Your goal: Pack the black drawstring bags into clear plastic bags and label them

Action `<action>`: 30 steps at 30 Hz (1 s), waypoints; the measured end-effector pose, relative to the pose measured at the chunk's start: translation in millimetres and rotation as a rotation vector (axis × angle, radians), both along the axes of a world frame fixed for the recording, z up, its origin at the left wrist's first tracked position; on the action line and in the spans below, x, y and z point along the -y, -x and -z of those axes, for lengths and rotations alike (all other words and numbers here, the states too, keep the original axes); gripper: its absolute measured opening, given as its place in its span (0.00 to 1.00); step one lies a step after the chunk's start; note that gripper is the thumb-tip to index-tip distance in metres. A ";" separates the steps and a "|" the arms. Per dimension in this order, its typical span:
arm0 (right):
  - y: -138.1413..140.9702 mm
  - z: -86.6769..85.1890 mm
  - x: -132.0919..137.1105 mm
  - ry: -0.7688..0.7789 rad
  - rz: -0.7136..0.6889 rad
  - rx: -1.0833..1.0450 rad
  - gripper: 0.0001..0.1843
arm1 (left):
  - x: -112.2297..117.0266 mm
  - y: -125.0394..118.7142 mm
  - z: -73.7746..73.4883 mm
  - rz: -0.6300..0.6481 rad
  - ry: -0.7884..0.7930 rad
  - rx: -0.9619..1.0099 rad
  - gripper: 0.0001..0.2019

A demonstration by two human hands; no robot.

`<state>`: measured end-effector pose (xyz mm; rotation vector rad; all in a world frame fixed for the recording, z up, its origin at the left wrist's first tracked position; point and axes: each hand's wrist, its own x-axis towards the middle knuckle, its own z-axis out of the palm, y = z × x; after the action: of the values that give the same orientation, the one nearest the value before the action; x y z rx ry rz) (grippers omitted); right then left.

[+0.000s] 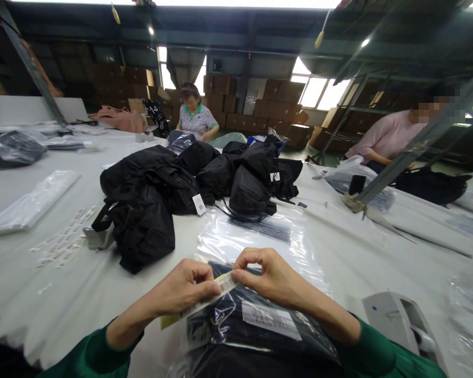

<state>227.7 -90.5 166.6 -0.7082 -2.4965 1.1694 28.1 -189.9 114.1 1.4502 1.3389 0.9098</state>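
Note:
Between both hands stretches a strip of barcode stickers (226, 283) on yellowish backing, above a black item in a clear plastic bag (224, 320). My left hand (191, 286) pinches the strip's left part, and its loose end hangs below that hand. Thumb and forefinger of my right hand (266, 275) close on the strip's right end. A white label with printed text (271, 320) shows on the bagged item. Flat clear plastic bags with a printed text block (260, 231) lie just beyond it.
Black drawstring bags (153, 184) with white tags are heaped ahead. Rows of small stickers (67, 236) and a folded plastic stack (31, 202) lie left. A grey label dispenser (398, 320) stands at right. A metal post (410, 147) rises beyond. Two people work across the table.

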 end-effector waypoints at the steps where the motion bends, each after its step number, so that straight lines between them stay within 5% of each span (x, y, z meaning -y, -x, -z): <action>1: -0.6 1.1 -0.3 -0.010 0.016 0.005 0.06 | 0.6 2.3 2.2 0.021 0.038 0.064 0.14; 5: -3.0 6.3 -2.1 0.001 0.066 0.002 0.07 | 2.8 11.9 10.2 0.078 0.158 0.201 0.17; 13: -1.9 17.0 1.7 0.026 0.156 -0.092 0.07 | 1.5 23.9 29.0 -0.108 0.144 0.076 0.25; 22: 3.1 25.2 11.1 0.060 0.231 -0.218 0.10 | 1.7 29.5 36.8 -0.157 0.107 0.020 0.27; 26: -24.4 28.5 -3.0 0.280 0.409 -0.252 0.14 | 2.8 49.5 48.3 -0.243 0.091 -0.125 0.27; 30: -74.1 42.2 -20.8 0.640 0.676 -0.407 0.19 | -1.2 86.0 68.7 -0.336 0.055 -0.617 0.22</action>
<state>301.8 -69.7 124.4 -1.1935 -1.3577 1.6060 -57.9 -188.7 45.4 1.5546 2.0928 0.6367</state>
